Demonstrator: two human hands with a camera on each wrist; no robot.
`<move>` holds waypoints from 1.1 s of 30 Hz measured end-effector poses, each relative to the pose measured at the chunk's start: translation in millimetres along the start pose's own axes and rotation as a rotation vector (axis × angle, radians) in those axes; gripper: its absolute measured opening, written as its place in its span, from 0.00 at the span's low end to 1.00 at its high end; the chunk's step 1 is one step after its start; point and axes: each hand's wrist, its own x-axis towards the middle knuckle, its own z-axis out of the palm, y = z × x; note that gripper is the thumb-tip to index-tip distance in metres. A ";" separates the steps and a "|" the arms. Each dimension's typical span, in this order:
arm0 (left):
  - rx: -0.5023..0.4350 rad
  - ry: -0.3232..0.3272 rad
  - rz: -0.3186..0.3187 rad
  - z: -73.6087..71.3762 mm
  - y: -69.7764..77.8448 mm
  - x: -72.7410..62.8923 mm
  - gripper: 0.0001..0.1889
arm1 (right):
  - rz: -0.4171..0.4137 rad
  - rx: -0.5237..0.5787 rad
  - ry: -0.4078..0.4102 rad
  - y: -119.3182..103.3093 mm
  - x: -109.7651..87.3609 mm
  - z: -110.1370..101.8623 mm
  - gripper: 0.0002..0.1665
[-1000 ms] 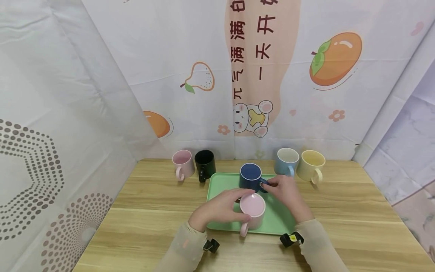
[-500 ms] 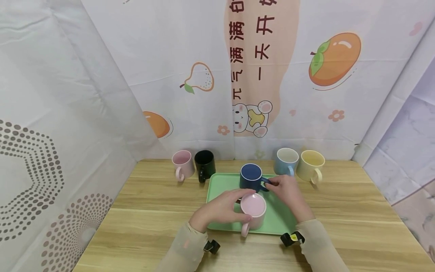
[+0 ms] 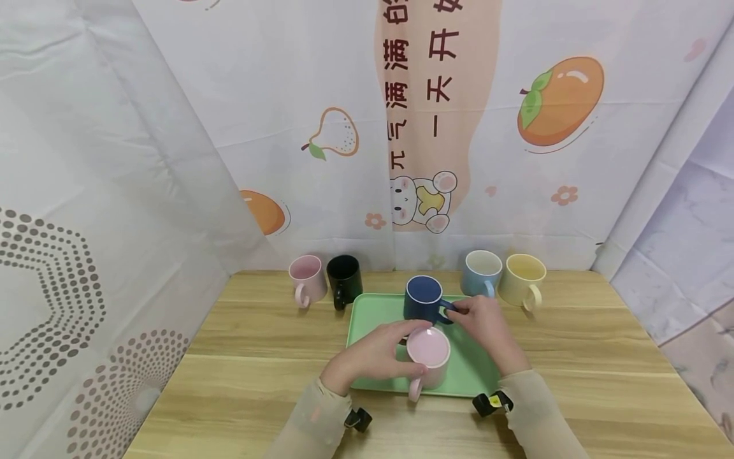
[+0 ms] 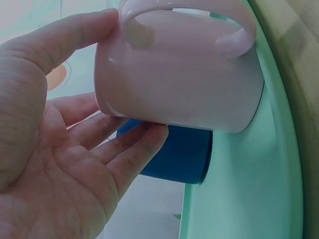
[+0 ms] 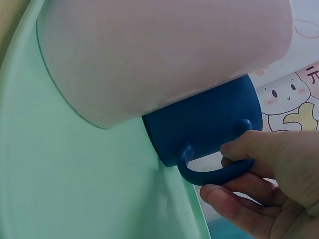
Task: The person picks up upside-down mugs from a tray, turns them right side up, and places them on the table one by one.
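Note:
My left hand [image 3: 373, 354] holds a pale pink mug [image 4: 174, 79] from its left side, thumb and fingertips on the wall. That mug stands on a green tray [image 3: 373, 309], handle toward me, with a flat-looking pink face ringed in white on top. Just behind it is a dark blue mug [image 3: 421, 309], also on the tray. My right hand [image 3: 484, 322] pinches the blue mug's handle [image 5: 214, 174] between thumb and fingers. In the right wrist view the pink mug covers part of the blue one.
Behind the tray's left corner stand another pink mug [image 3: 308, 284] and a black mug [image 3: 346, 284]. A light blue mug [image 3: 480, 277] and a yellow mug [image 3: 522, 284] stand behind its right side. A printed curtain [image 3: 321, 210] hangs along the wooden table's [image 3: 252, 357] back edge.
The head view has shifted slightly. Both hands keep their hold, and the two mugs on the tray stay nearly in place, with only a very small turn of the blue one's handle.

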 end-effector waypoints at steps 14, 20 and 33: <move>-0.003 0.000 -0.003 0.0 0.1 -0.7 0.41 | -0.019 -0.066 0.123 1.3 -2.3 -1.9 0.10; -0.005 0.003 -0.003 -0.5 0.6 -0.9 0.40 | -0.031 -0.094 0.157 2.1 -2.4 -1.4 0.03; -0.010 0.007 -0.007 1.3 -0.1 -0.3 0.41 | -0.113 -0.105 0.344 4.4 -2.5 -2.1 0.03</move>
